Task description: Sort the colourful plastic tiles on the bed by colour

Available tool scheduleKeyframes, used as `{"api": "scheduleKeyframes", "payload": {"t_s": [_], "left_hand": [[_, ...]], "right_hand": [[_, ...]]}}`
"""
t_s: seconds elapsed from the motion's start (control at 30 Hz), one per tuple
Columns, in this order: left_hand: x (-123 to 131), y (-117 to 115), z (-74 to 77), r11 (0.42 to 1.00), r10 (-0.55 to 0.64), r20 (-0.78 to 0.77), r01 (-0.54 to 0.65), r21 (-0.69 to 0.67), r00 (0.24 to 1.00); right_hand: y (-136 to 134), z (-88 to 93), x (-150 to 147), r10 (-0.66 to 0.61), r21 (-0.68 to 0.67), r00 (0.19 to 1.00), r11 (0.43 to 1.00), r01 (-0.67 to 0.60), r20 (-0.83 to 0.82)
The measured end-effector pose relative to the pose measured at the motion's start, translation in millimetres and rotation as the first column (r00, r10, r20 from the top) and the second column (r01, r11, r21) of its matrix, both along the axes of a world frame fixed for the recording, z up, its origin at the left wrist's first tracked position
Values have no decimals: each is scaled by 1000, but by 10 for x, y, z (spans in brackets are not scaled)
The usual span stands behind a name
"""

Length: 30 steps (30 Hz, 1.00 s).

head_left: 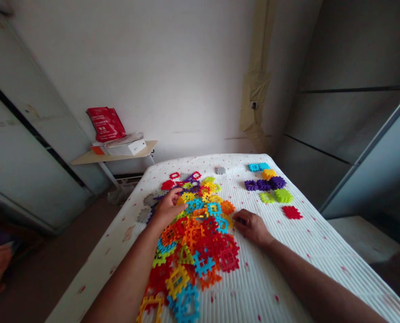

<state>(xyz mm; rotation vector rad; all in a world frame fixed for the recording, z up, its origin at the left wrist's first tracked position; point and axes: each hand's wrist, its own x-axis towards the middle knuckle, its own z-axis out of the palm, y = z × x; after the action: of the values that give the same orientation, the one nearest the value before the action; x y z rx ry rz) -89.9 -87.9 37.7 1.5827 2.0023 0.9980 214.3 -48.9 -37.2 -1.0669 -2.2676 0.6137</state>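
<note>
A long heap of plastic interlocking building pieces [203, 237] in red, orange, yellow, blue, green, purple and grey lies on a white ribbed cover. My left hand [169, 207] is at the heap's left side, thumb and fingers apart, with a yellow piece [180, 201] showing between them; no grip on it is visible. On the cover just right of the heap rests my right hand [253, 226], its fingers curled inward. Whatever may be inside those fingers is hidden. An orange piece [227, 207] lies close to it.
Sorted by colour at the right are blue [258, 167], purple [265, 184] and green pieces [283, 195], plus a red piece [292, 212]. A grey piece [220, 170] sits near the far edge. Beyond stands a small table [82, 158] with a red bag [106, 124] and white box [132, 146].
</note>
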Motion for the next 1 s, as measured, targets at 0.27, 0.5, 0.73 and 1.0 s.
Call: {"api": "scheduleKeyframes", "payload": {"t_s": [0.27,0.5,0.73,1.0], "left_hand": [[161,-71,120,999,-18,589,-14,48,808],[421,-25,-25,998,57,620,-55,-21,783],[680,-32,26,998,39,607,1,-66,794],[731,-3,-68,998,-16,613,54,-43,790]], "right_hand": [[12,-32,9,-14,3,1000,1000,14,-19],[-74,89,-79,50,193,988,981,-21,-145],[-58,424,-450,207,493,975,858,-145,-75],[39,580,-535,174,436,984,883,-173,37]]}}
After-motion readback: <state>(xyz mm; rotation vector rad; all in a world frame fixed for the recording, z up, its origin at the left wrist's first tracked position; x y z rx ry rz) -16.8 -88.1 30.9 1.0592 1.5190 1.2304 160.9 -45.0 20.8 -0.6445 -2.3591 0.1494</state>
